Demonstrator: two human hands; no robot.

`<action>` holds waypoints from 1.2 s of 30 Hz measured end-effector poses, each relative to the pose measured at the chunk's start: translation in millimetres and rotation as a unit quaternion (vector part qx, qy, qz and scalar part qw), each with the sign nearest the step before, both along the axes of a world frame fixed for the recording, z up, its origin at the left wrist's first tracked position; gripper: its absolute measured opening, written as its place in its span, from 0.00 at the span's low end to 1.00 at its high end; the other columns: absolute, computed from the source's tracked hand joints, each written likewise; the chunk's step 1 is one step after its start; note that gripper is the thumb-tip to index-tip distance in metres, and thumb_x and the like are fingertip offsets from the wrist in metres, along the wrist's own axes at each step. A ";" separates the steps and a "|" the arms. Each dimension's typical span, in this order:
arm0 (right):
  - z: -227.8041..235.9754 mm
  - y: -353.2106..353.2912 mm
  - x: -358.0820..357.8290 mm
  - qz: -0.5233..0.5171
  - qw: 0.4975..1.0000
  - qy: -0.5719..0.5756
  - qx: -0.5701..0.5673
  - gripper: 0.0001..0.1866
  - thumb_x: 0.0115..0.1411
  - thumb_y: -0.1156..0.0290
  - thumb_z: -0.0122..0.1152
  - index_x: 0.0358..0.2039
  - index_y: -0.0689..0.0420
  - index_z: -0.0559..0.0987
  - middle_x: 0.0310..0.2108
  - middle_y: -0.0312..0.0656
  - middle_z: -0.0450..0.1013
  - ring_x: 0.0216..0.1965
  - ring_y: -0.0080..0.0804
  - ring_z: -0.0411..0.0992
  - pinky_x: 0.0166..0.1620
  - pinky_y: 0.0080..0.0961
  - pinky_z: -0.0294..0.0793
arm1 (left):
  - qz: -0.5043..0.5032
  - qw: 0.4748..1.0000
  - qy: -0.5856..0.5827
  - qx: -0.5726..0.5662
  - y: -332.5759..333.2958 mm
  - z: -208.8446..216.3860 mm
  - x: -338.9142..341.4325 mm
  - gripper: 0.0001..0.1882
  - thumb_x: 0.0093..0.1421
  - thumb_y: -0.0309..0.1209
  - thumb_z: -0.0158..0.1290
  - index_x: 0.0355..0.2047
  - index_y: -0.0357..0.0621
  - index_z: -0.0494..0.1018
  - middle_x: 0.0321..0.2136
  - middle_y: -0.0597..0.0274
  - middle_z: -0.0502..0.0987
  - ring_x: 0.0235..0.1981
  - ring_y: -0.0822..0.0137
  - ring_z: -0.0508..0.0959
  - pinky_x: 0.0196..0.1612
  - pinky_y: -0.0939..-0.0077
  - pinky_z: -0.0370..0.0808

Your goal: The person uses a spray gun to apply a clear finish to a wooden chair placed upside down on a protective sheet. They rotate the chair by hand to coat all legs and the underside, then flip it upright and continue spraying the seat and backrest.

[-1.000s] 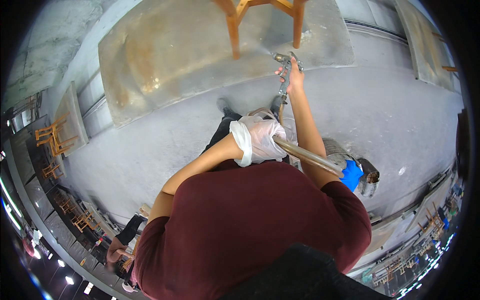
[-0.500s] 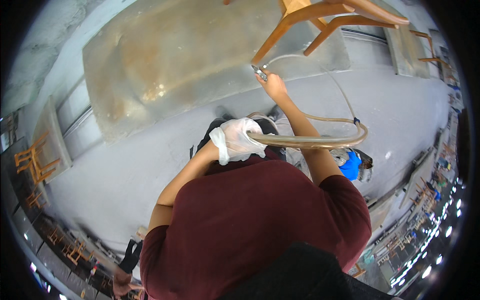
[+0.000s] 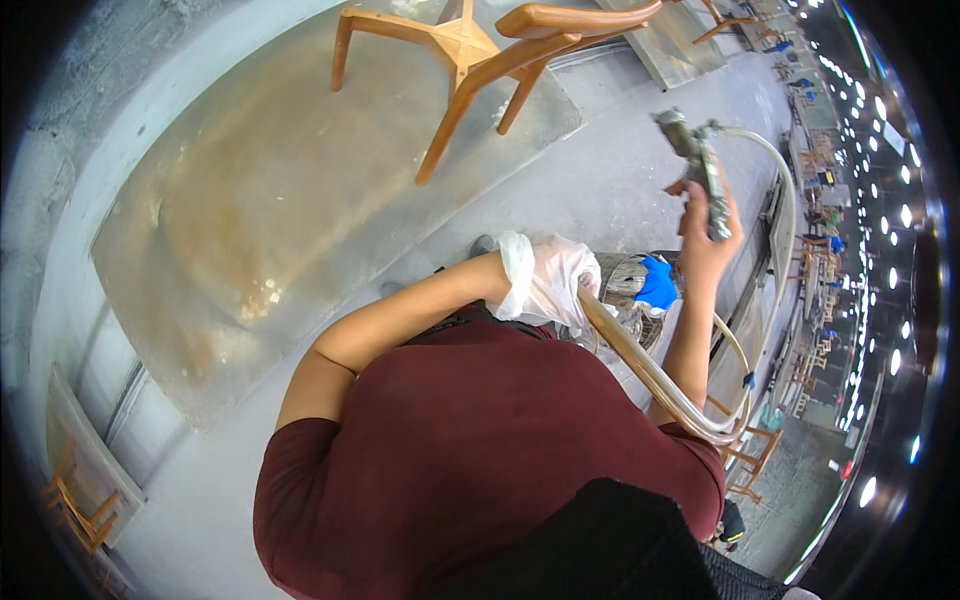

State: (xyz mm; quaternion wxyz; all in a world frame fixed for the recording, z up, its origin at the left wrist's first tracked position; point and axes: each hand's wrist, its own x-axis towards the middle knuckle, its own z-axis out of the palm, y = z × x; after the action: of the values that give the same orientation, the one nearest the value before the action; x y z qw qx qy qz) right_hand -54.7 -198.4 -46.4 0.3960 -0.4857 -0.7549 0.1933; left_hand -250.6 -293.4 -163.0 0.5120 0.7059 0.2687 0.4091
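My right hand (image 3: pixel 708 245) is raised on the right, its fingers wrapped round a metal spray gun (image 3: pixel 712 190). A thin pale air hose (image 3: pixel 765 140) curves away from the gun's far end. Close to my body, my left hand (image 3: pixel 555 278) is covered in a thin white plastic glove and closed around clear, brownish hoses (image 3: pixel 650 370), which loop off to the lower right. Ahead, a wooden chair frame (image 3: pixel 465 50) with an orange-brown tone stands on a large stained board (image 3: pixel 240 200), apart from both hands.
Beyond my left hand sits a grey, grimy drum (image 3: pixel 627 273) with a blue cloth (image 3: pixel 657 284) on it. Other wooden chairs stand at the lower left (image 3: pixel 80 500) and lower right (image 3: pixel 755 455). A second board (image 3: pixel 665 50) lies at the upper right.
My body and view have turned to the right. The right hand has carried the spray gun away from the chair leg, up and rightward. My left hand keeps the hoses.
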 end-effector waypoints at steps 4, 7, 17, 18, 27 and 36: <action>34.6 -18.1 -3.1 0.003 0.988 0.131 -0.078 0.21 0.70 0.61 0.56 0.55 0.64 0.76 0.31 0.45 0.78 0.24 0.23 0.73 0.19 0.14 0.63 | -0.015 0.999 -0.050 0.012 7.0 20.2 2.5 0.20 0.45 0.41 0.71 0.34 0.43 0.78 0.35 0.56 0.81 0.37 0.59 0.81 0.41 0.68 0.76; 46.2 -11.2 -14.3 0.082 0.966 0.176 -0.172 0.26 0.71 0.52 0.51 0.55 0.65 0.73 0.31 0.48 0.76 0.26 0.32 0.77 0.15 0.14 0.61 | -0.009 1.000 0.010 -0.027 7.7 35.3 5.2 0.21 0.45 0.41 0.72 0.33 0.43 0.78 0.32 0.58 0.81 0.34 0.61 0.81 0.39 0.69 0.76; 57.2 113.0 0.6 -0.043 0.996 0.054 -0.055 0.18 0.68 0.55 0.60 0.41 0.60 0.80 0.23 0.38 0.78 0.22 0.20 0.76 0.16 0.15 0.61 | 0.043 0.999 -0.003 -0.002 6.9 18.0 17.4 0.19 0.45 0.41 0.72 0.32 0.43 0.80 0.27 0.60 0.81 0.24 0.68 0.80 0.30 0.73 0.75; 58.5 128.6 8.4 -0.048 0.997 0.047 -0.041 0.19 0.68 0.55 0.60 0.41 0.60 0.80 0.23 0.38 0.77 0.22 0.20 0.76 0.16 0.15 0.61 | 0.046 0.999 0.014 -0.024 6.3 15.7 16.4 0.18 0.46 0.40 0.71 0.31 0.43 0.80 0.25 0.60 0.80 0.25 0.67 0.80 0.30 0.73 0.75; 37.4 178.9 59.4 -0.083 0.990 0.112 -0.030 0.22 0.67 0.49 0.59 0.36 0.58 0.80 0.22 0.37 0.77 0.18 0.19 0.72 0.16 0.17 0.60 | 0.040 0.994 0.002 -0.098 44.6 40.5 10.2 0.09 0.51 0.30 0.64 0.33 0.42 0.81 0.31 0.60 0.82 0.37 0.66 0.80 0.46 0.74 0.74; -114.9 96.9 71.8 0.022 0.921 0.141 -0.362 0.20 0.68 0.50 0.59 0.34 0.55 0.81 0.20 0.33 0.77 0.12 0.17 0.63 0.14 0.18 0.60 | 0.623 0.776 -0.097 0.015 164.4 47.9 -69.3 0.18 0.73 0.31 0.46 0.57 0.33 0.72 0.57 0.54 0.74 0.54 0.65 0.76 0.59 0.69 0.72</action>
State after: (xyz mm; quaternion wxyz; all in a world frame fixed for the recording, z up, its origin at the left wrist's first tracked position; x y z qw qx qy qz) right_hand 17.0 -101.5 -161.3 0.2909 -0.5467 -0.5806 0.5287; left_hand -319.8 -129.0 -115.2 0.1578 0.3480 0.5925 0.7092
